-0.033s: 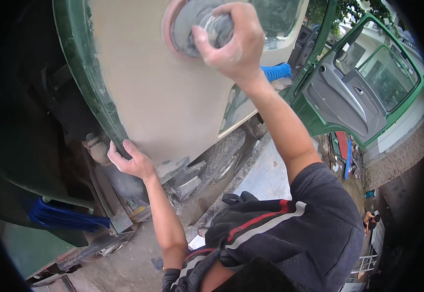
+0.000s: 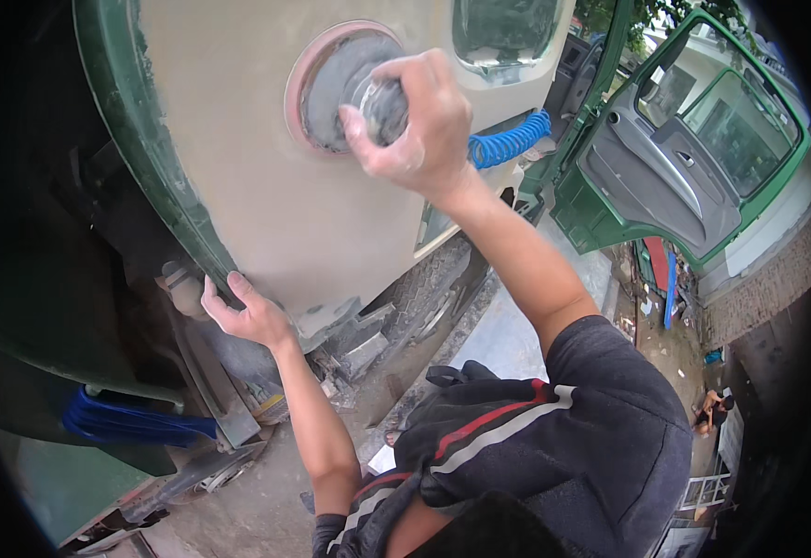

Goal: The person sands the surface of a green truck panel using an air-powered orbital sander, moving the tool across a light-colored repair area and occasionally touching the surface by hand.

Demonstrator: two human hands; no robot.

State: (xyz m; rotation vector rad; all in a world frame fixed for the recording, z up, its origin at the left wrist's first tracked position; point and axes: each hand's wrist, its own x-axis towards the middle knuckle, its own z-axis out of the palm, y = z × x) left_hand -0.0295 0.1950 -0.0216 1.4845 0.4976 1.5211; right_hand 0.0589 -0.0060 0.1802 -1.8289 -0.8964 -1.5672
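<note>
In my right hand [image 2: 424,121] is a round disc sander [image 2: 331,88] with a grey body and a pinkish rim, my fingers curled round its knob. Its disc is against the beige-coated panel [image 2: 238,186] of a green vehicle cab. My left hand [image 2: 252,312] is at the panel's lower left, beside its green edge [image 2: 173,200], fingers apart. Part of that hand's contact with the edge is hidden. A blue coiled hose [image 2: 510,141] lies right of my right wrist, along the panel's lower side; where it connects cannot be seen.
An open green door [image 2: 675,177] with grey lining stands at the right. A window [image 2: 503,33] sits in the panel's upper right. Dusty metal parts [image 2: 368,344] lie below the panel. Blue looped hose or cord [image 2: 131,418] hangs lower left. Another person [image 2: 712,412] is far right.
My right hand and the sander appear lower and slightly left in view. The whole panel has shifted left too, with more of the window and blue hose showing. My left hand stays near the edge.
</note>
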